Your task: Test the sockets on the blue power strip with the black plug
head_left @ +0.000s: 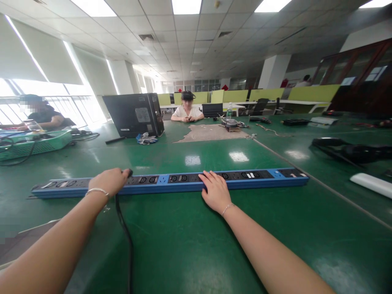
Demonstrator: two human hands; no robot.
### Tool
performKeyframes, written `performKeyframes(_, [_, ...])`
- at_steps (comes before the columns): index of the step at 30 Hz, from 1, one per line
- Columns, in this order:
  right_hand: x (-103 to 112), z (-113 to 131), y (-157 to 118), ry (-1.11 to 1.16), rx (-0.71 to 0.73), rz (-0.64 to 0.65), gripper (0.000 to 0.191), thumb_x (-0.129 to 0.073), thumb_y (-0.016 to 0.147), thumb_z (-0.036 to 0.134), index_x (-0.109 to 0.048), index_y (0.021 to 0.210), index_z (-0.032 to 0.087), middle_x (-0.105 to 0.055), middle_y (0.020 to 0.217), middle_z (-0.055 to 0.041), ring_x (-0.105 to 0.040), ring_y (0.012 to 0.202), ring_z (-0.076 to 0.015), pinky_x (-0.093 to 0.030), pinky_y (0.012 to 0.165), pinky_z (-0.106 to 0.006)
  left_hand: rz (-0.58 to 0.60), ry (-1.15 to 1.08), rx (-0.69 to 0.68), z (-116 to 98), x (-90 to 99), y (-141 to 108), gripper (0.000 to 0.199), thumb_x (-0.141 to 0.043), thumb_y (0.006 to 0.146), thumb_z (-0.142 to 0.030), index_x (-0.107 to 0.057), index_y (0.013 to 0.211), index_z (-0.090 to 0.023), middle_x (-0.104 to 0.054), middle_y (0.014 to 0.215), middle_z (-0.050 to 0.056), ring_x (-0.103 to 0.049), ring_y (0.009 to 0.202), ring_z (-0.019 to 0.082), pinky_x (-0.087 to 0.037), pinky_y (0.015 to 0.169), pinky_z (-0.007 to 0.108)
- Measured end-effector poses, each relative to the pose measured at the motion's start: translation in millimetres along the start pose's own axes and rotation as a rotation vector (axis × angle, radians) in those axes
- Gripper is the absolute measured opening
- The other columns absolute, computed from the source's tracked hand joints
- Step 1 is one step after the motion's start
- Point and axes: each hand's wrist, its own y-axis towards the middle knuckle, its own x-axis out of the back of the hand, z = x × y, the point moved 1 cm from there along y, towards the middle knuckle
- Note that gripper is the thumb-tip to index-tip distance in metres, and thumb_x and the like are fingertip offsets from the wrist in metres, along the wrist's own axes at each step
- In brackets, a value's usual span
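A long blue power strip [180,188] with black sockets lies across the green table. My left hand [108,182] is closed around a black plug [130,173] over the strip's left part. From under that hand a black cable [125,228] runs down toward the near edge of the view. My right hand [217,192] rests flat on the strip right of its middle, fingers over the sockets and nothing held.
Beyond the strip stand a black computer case [131,114] and gloves [147,139]. A green basket [58,141] is at the left, black equipment [352,152] and a white bar [372,183] at the right. Two people sit at the table's far and left sides.
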Motion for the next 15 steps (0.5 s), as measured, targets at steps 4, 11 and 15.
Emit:
performKeyframes(4, [0,0,0,0.001,-0.001,-0.001,0.05,-0.048,0.077,0.021,-0.051,0.126,0.024,-0.047,0.136,-0.0016,-0.036,0.126,-0.023,-0.023,0.105,-0.04,-0.137,0.095,0.096,-6,50.6,1,0.068,-0.009,0.083,-0.051,-0.064,0.095,-0.014,-0.064,0.103,0.02,-0.06,0.09,0.033,-0.045,0.072,0.042])
performKeyframes(11, [1,0,0,0.006,-0.002,0.008,0.05,-0.049,0.076,0.021,-0.05,0.127,0.024,-0.047,0.136,-0.0022,-0.035,0.126,-0.0226,-0.023,0.105,-0.04,0.076,0.079,-0.226,-45,27.3,1,0.055,-0.024,0.08,-0.055,-0.067,0.089,-0.022,-0.069,0.09,0.01,-0.062,0.082,0.025,-0.046,0.071,0.032])
performKeyframes(15, [2,0,0,0.004,-0.004,0.01,0.05,-0.048,0.077,0.021,-0.05,0.127,0.024,-0.047,0.136,-0.0023,-0.034,0.127,-0.022,-0.023,0.105,-0.04,0.129,0.015,-0.257,-60,-6.8,9,0.049,-0.031,0.078,-0.053,-0.069,0.085,-0.023,-0.07,0.09,0.01,-0.062,0.086,0.027,-0.047,0.073,0.033])
